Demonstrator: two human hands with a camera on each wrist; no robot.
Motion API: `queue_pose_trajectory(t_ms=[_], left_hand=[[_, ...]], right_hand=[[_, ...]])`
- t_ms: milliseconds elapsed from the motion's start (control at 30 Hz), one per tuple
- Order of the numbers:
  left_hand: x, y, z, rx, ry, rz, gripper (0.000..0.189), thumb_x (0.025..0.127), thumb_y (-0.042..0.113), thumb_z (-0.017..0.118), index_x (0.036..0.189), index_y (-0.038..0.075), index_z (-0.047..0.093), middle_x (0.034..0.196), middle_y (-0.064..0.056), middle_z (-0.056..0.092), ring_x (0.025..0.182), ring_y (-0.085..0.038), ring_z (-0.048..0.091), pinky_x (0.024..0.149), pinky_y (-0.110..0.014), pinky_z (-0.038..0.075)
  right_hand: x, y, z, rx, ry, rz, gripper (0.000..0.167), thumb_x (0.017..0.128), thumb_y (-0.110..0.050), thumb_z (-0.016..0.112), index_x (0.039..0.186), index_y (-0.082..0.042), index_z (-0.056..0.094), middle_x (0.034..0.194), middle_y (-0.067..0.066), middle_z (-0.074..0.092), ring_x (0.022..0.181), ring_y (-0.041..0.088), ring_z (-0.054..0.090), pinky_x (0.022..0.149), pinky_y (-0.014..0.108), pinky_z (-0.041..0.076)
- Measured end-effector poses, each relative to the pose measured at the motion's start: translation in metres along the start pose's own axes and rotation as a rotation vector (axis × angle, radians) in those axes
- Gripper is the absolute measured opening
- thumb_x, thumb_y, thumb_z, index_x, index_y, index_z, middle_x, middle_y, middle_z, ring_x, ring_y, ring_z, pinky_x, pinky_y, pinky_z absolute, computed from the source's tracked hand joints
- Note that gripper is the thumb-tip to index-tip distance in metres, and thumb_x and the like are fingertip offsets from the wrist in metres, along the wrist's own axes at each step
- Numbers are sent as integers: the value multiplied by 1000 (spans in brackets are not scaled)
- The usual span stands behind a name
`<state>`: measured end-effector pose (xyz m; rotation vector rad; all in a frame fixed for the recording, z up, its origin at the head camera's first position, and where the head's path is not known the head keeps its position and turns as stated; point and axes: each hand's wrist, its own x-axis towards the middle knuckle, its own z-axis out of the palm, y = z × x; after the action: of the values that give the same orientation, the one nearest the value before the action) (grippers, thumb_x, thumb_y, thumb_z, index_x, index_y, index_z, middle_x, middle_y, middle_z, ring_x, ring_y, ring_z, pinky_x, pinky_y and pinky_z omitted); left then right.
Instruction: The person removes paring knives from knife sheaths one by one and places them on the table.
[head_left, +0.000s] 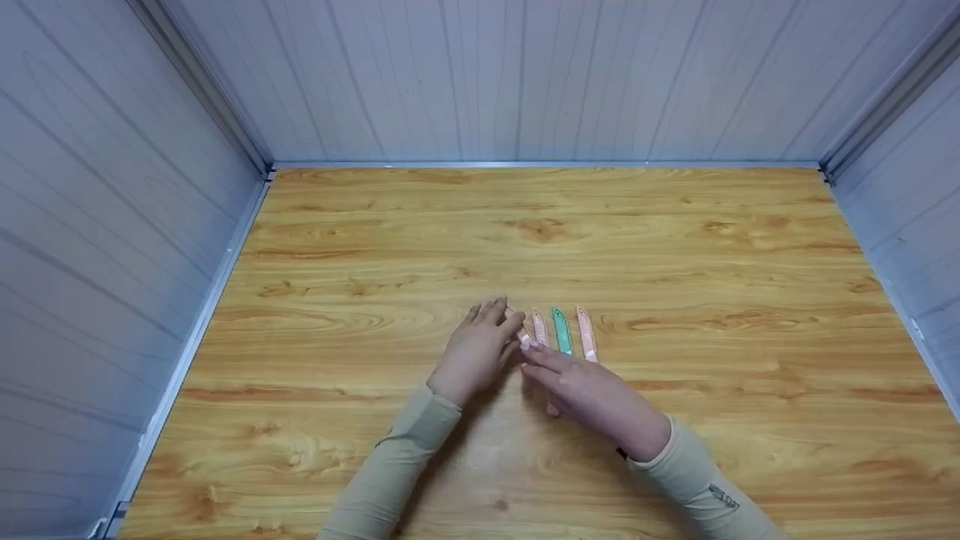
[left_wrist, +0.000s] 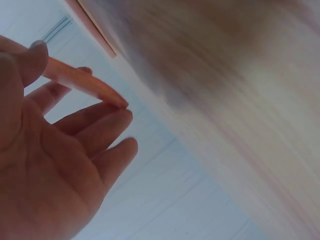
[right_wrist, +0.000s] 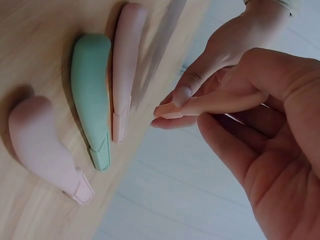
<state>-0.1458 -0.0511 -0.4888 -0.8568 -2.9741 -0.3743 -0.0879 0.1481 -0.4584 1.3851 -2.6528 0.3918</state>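
Note:
Both hands meet near the middle of the table around a slim orange piece with a curved handle (right_wrist: 227, 102), which looks like a sheathed fruit knife. My left hand (head_left: 474, 354) holds its far, narrow end between thumb and fingers. The right hand (head_left: 596, 394) pinches the handle end between thumb and fingers. To the right lie three similar knives in a row: a pink one (head_left: 540, 325) closest, a green one (head_left: 562, 330), and another pink one (head_left: 586, 334). In the head view the right hand covers most of their handles.
The wood-grained table (head_left: 360, 247) spreads out on all sides of the hands. Pale panel walls stand at the back (head_left: 487, 82), at the left (head_left: 112, 225) and at the right (head_left: 915, 195).

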Motion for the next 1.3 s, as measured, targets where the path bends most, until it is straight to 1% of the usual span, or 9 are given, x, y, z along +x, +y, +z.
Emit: queue_pose_trajectory(t_ms=[133,333,467,567,733,900,1067,1167,1300], left_hand=[[1,1,-2,19,37,-15,38,98,28,54,134,16,51,143,-20,42,134,-33,37,112,-46,23],[3,5,-6,35,85,-32,40,97,27,53,135,15,49,144,-19,41,134,-33,36,113,-45,20],[3,8,-9,45,105,-43,41,98,28,51,137,14,48,145,-18,40,136,-33,33,113,-47,17],[3,10,-11,62,117,-49,41,99,29,50,137,14,48,146,-17,40,136,-32,33,113,-49,18],[5,14,-14,95,143,-42,40,98,28,51,135,12,48,145,-16,41,135,-34,33,112,-50,20],[7,19,-17,125,200,-12,40,97,25,53,135,14,49,143,-15,42,134,-37,33,111,-50,22],[7,20,-18,161,257,47,45,93,20,61,136,16,50,143,-15,44,135,-34,33,112,-49,20],[6,21,-18,165,285,87,45,91,15,63,135,15,51,142,-15,45,136,-32,34,113,-47,19],[5,23,-21,161,317,128,45,89,5,61,133,14,53,141,-14,46,134,-32,36,114,-45,17]], right_hand=[[0,3,-3,5,48,-6,58,66,14,70,121,-1,61,132,18,54,124,31,50,97,39,44],[-1,6,-8,-4,101,-28,58,62,12,75,118,-1,62,132,18,55,124,31,49,95,38,46],[-2,7,-10,-6,143,-40,53,66,12,76,115,-1,63,132,18,54,124,31,49,95,37,46],[-3,7,-13,1,164,-42,48,70,13,75,114,-2,64,133,18,54,125,30,49,96,37,46],[-5,6,-17,4,181,-40,50,69,17,74,114,-2,64,135,17,52,126,29,47,97,37,45],[-4,5,-22,5,217,-41,45,72,17,71,112,-2,65,134,15,53,126,29,48,95,36,46],[-5,3,-27,17,239,-47,44,73,16,71,113,-1,65,132,15,55,124,28,50,94,36,47],[-6,3,-29,21,240,-46,45,74,16,70,115,-1,65,132,15,55,124,28,50,94,37,47],[-8,2,-32,22,249,-57,51,71,19,71,118,1,64,132,16,55,124,29,50,96,38,45]])
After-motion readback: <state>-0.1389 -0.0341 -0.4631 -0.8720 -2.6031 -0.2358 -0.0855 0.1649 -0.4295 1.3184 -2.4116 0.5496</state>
